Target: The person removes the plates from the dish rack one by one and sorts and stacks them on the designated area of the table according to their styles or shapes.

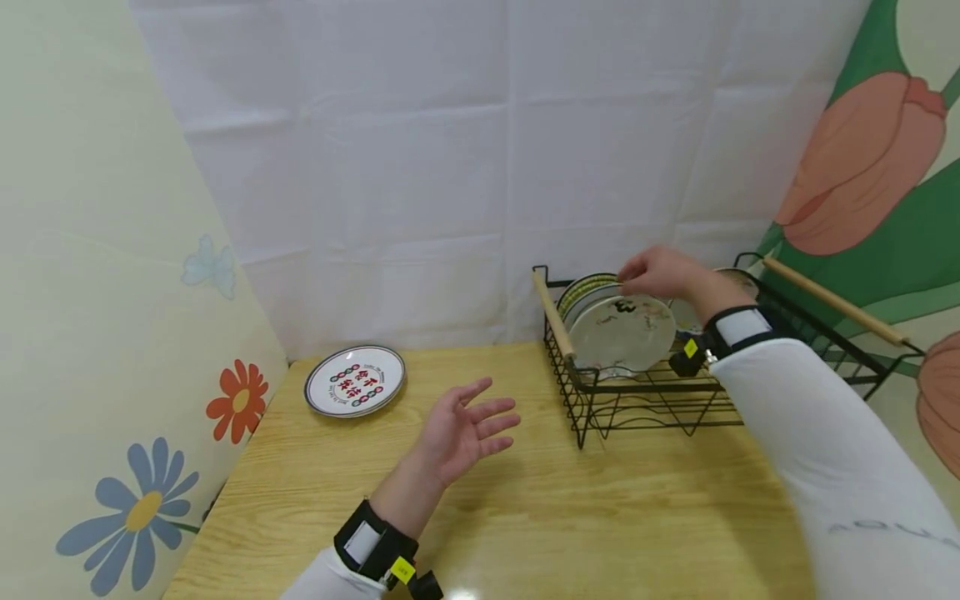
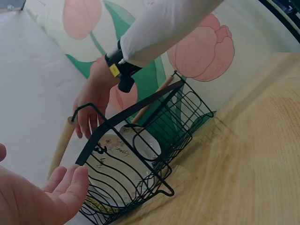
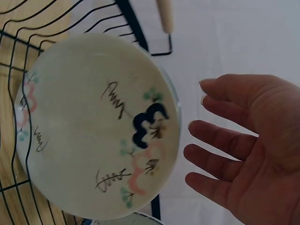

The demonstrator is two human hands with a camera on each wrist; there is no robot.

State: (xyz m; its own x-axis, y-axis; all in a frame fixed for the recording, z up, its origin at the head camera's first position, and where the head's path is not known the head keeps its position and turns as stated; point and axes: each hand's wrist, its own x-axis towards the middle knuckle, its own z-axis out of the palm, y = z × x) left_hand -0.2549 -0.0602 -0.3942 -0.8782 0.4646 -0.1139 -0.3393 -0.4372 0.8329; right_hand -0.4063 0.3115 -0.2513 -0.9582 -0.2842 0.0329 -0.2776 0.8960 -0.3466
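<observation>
The plate just beside my right hand is round and off-white. Painted pink, green and dark blue motifs and thin dark squiggles decorate its face near the rim. It stands on edge, tilted, in the black wire rack, its rim apart from my fingertips.

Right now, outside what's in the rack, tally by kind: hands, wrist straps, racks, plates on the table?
Hands: 2
Wrist straps: 2
Rack: 1
Plate on the table: 1
Total: 6
</observation>
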